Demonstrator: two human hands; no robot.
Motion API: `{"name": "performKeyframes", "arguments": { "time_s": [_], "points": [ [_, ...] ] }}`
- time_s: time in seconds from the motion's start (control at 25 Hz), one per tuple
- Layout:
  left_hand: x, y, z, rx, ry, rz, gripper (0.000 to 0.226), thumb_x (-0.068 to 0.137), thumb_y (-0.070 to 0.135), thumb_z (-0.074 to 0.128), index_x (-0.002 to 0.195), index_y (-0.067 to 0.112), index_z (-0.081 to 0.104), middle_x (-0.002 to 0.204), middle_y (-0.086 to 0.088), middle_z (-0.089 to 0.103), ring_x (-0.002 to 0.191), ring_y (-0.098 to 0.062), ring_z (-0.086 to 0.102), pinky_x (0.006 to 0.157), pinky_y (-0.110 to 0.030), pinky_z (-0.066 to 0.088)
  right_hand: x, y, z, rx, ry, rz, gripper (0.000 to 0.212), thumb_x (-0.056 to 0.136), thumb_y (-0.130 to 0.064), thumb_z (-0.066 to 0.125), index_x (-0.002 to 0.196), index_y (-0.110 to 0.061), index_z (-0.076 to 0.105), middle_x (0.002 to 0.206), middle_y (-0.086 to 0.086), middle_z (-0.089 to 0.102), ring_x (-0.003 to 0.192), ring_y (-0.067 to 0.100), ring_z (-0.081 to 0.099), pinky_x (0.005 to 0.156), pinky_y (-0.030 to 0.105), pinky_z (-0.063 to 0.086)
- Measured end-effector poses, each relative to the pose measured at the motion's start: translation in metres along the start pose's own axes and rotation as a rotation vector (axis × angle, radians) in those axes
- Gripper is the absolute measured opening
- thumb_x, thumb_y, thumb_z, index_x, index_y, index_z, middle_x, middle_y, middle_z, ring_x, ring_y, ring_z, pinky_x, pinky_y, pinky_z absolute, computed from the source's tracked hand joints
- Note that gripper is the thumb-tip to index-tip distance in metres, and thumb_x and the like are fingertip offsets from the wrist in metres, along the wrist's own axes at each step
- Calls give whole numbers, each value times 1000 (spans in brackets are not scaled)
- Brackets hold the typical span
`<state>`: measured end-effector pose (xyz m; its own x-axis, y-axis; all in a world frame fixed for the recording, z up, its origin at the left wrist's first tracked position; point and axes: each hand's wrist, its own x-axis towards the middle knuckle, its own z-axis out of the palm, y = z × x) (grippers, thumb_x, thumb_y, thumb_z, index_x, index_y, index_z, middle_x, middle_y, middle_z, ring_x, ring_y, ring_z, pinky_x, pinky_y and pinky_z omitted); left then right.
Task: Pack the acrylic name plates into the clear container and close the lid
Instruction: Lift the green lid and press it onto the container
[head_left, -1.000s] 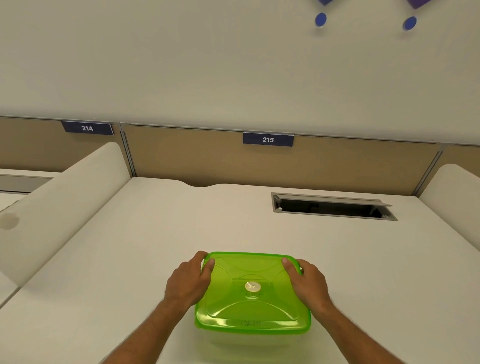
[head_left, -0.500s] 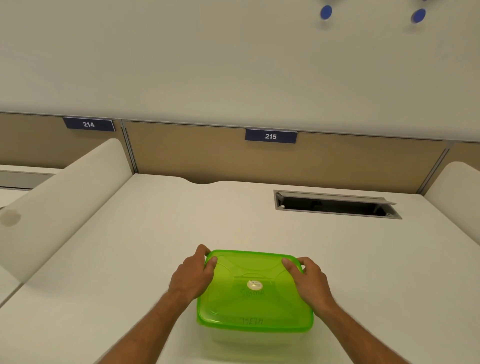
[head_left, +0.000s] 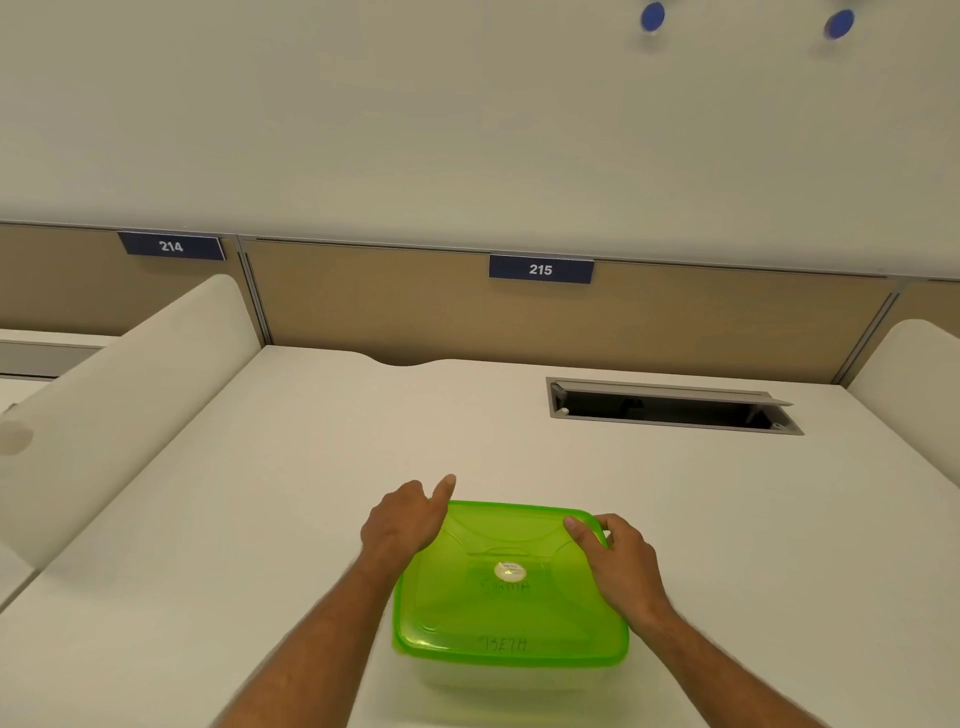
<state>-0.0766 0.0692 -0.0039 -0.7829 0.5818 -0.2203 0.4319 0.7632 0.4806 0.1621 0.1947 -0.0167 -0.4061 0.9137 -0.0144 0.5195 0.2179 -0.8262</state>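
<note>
A clear container (head_left: 511, 675) stands on the white desk close to me, with a translucent green lid (head_left: 509, 587) sitting on top of it. Faint lettering of name plates shows through the lid; the plates themselves are hard to make out. My left hand (head_left: 405, 525) rests at the lid's far left corner with the thumb lifted off and the fingers loose. My right hand (head_left: 618, 564) lies on the far right corner, thumb on top and fingers curled over the rim.
The white desk (head_left: 260, 519) has an open cable slot (head_left: 670, 408) at the back right. Curved white dividers stand at the left (head_left: 119, 410) and right (head_left: 914, 384). Number tags 214 (head_left: 171, 246) and 215 (head_left: 540, 269) hang on the brown back panel.
My left thumb has lifted off the lid's corner and points up. The right hand stays on its corner. The view has shifted slightly.
</note>
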Motion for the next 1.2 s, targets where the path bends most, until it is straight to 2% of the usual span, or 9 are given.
{"name": "performKeyframes", "arguments": {
  "time_s": [0.08, 0.2, 0.36, 0.52, 0.68, 0.8, 0.92, 1.04, 1.2],
  "points": [
    [11, 3, -1, 4, -41, -19, 58, 92, 57, 35, 118, 13, 60, 126, -12, 62, 114, -32, 56, 87, -37, 42, 0, 0, 0, -3, 4, -2, 41, 86, -55, 63, 101, -17, 66, 84, -5, 66, 81, 16, 60, 69, 30, 40],
    [21, 4, -1, -34, -101, -24, 44, 92, 37, 40, 111, 6, 65, 119, -16, 66, 108, -34, 61, 80, -32, 45, 0, -1, 0, 2, 5, 0, 40, 86, -55, 63, 101, -18, 66, 82, -7, 65, 77, 11, 59, 66, 30, 40],
    [26, -1, 7, -6, -102, 46, 40, 96, 26, 39, 112, 1, 65, 118, -18, 66, 109, -36, 61, 76, -29, 42, 0, 1, 1, 1, 13, -5, 40, 85, -54, 63, 100, -18, 66, 81, -8, 65, 77, 11, 59, 66, 30, 40],
    [27, -4, 8, -8, -92, 60, 37, 97, 23, 39, 110, 1, 66, 117, -18, 66, 109, -36, 61, 74, -28, 40, 1, 2, 1, 1, 8, -10, 39, 85, -55, 63, 99, -19, 66, 82, -7, 67, 77, 11, 60, 65, 30, 42],
    [23, -1, 8, -9, -51, 21, 38, 94, 36, 41, 95, 7, 64, 114, -16, 65, 103, -34, 59, 76, -31, 41, 1, 2, 2, -4, 16, -4, 39, 85, -55, 63, 99, -18, 66, 79, -7, 65, 74, 9, 59, 61, 27, 42],
    [14, 0, 8, -74, 0, -51, 58, 89, 60, 40, 106, 10, 65, 116, -12, 64, 106, -32, 58, 85, -36, 46, 2, 2, 2, -6, 23, 12, 40, 85, -55, 63, 100, -17, 66, 78, -6, 64, 75, 13, 59, 65, 31, 42],
    [3, -1, 6, -106, 43, -55, 69, 86, 73, 37, 105, 12, 63, 109, -10, 67, 102, -32, 61, 85, -39, 48, 1, 3, 3, -3, 21, 21, 43, 86, -56, 62, 103, -16, 65, 81, -4, 64, 79, 18, 59, 68, 31, 41],
    [-14, -6, 6, -145, 50, -47, 70, 84, 79, 35, 101, 15, 56, 103, -7, 66, 97, -30, 61, 82, -38, 48, 1, 2, 3, 1, 26, 35, 44, 86, -56, 62, 102, -15, 66, 78, -5, 61, 77, 18, 58, 66, 31, 39],
    [-46, -22, 11, -175, 65, -10, 60, 86, 76, 38, 105, 19, 45, 104, -7, 64, 95, -31, 60, 79, -38, 47, 1, 0, 3, -2, 31, 46, 44, 86, -56, 62, 100, -15, 66, 74, -5, 60, 74, 20, 59, 63, 31, 39]
  ]
}}
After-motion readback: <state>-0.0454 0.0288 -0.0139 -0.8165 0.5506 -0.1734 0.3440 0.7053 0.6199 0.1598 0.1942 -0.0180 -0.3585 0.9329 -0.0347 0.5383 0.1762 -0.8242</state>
